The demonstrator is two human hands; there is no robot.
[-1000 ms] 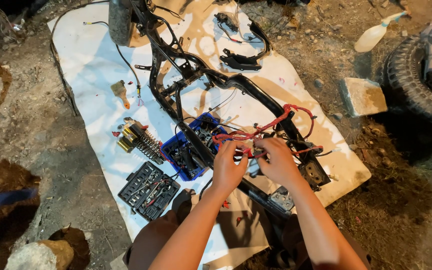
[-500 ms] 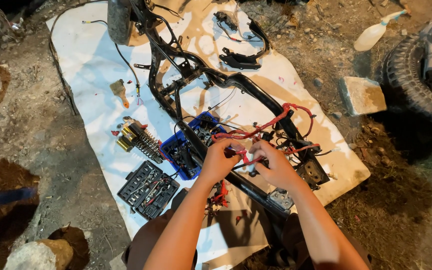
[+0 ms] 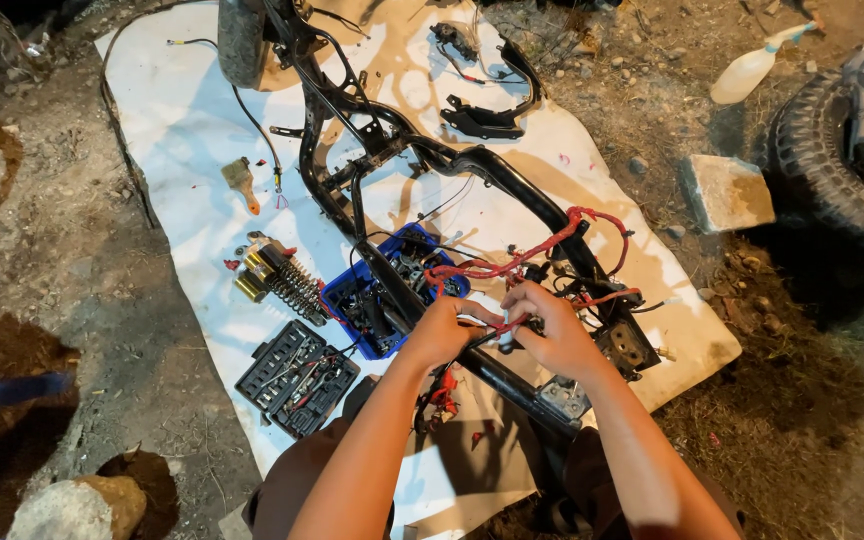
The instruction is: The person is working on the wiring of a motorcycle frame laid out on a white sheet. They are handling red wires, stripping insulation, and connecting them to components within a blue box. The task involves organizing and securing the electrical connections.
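A black motorcycle frame [image 3: 422,160] lies on a white sheet [image 3: 182,120] spread over dirt ground. A red-wrapped wire harness [image 3: 542,250] runs along the frame's near end. My left hand [image 3: 442,330] and my right hand [image 3: 552,330] meet over the frame tube, both pinching a section of the red harness with a small pale piece between the fingers. What the pale piece is stays unclear. My forearms reach in from the bottom edge.
A blue tray [image 3: 347,300] of parts sits left of my hands, with a black socket set case [image 3: 297,378] and shock absorbers [image 3: 282,280] nearby. A paintbrush [image 3: 240,180] lies on the sheet. A tyre [image 3: 832,170], a stone block [image 3: 727,190] and a spray bottle [image 3: 752,65] are at right.
My hands have drawn closer together on the red harness and shifted slightly down the frame tube. Nothing else on the sheet has moved.
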